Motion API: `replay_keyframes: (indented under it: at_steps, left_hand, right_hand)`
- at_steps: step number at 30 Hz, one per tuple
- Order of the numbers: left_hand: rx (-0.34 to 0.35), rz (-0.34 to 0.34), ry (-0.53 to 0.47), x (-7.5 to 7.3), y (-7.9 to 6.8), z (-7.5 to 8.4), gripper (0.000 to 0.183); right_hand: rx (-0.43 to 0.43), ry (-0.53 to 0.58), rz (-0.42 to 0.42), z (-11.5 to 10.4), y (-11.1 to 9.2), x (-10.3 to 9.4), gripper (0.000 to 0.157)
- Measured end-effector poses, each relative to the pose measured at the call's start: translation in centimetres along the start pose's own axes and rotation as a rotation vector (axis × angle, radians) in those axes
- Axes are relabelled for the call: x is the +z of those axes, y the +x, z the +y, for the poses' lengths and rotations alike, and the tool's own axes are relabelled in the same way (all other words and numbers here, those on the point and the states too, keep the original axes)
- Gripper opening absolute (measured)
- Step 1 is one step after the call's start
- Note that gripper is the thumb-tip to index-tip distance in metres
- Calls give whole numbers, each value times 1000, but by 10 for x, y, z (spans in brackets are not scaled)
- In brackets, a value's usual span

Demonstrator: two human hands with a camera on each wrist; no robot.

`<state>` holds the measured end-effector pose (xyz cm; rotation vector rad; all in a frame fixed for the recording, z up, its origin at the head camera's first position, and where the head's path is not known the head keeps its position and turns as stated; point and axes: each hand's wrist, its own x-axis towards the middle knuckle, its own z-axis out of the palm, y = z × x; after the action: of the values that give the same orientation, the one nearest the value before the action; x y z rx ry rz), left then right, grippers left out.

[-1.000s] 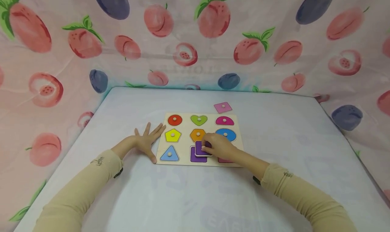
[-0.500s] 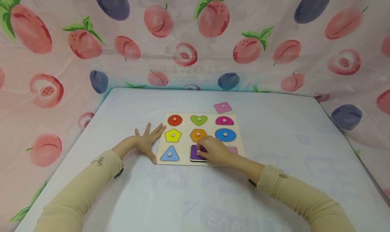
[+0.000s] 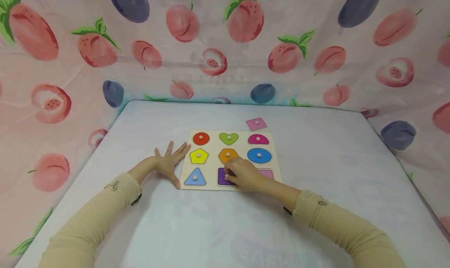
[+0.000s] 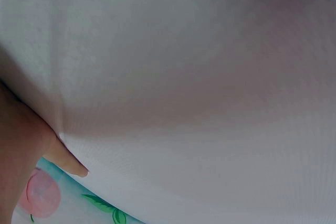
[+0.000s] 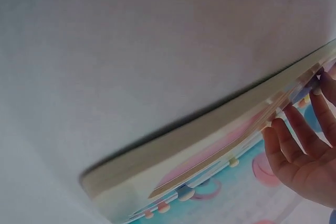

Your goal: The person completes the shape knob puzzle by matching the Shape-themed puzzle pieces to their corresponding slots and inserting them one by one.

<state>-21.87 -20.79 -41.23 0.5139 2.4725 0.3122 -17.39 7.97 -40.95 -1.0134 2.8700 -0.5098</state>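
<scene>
A wooden knob puzzle board lies flat on the table, its colored shapes in three rows. My right hand pinches the knob of the purple square piece, which sits in its slot in the front row's middle. In the right wrist view the right hand shows with its fingertips at the knob, over the board's edge. My left hand rests with spread fingers at the board's left edge. Only part of the left hand shows in the left wrist view, against the white tabletop.
A pink parallelogram piece lies loose behind the board's back right corner. The front right slot shows pink, partly covered by the right hand. A peach-patterned cloth rises behind the white table.
The right hand has moved the purple square left and down, from raised and askew over its slot to level in it. The left hand has stayed in place.
</scene>
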Motion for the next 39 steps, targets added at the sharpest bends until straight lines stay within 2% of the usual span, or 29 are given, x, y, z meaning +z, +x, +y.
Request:
replay_keyframes:
  at_steps: [10, 17, 24, 30, 35, 39]
  left_hand:
    - [-5, -12, -3, 0, 0, -4, 143]
    - [-6, -3, -8, 1, 0, -9, 146]
    - [4, -4, -8, 4, 3, -5, 145]
    - [-15, -11, -1, 1, -1, -6, 144]
    - [-1, 3, 4, -1, 0, -5, 141]
    - [-5, -4, 9, 1, 0, -3, 140]
  right_hand:
    - [12, -59, -37, -5, 2, -1, 14]
    - [-33, -208, -69, -17, 8, -3, 12]
    - [41, -68, -81, -16, 8, -7, 27]
    - [33, -32, -134, -10, 14, -8, 22]
    - [52, 37, -179, -1, 18, -11, 13]
    - [102, 83, -247, 0, 17, -17, 29]
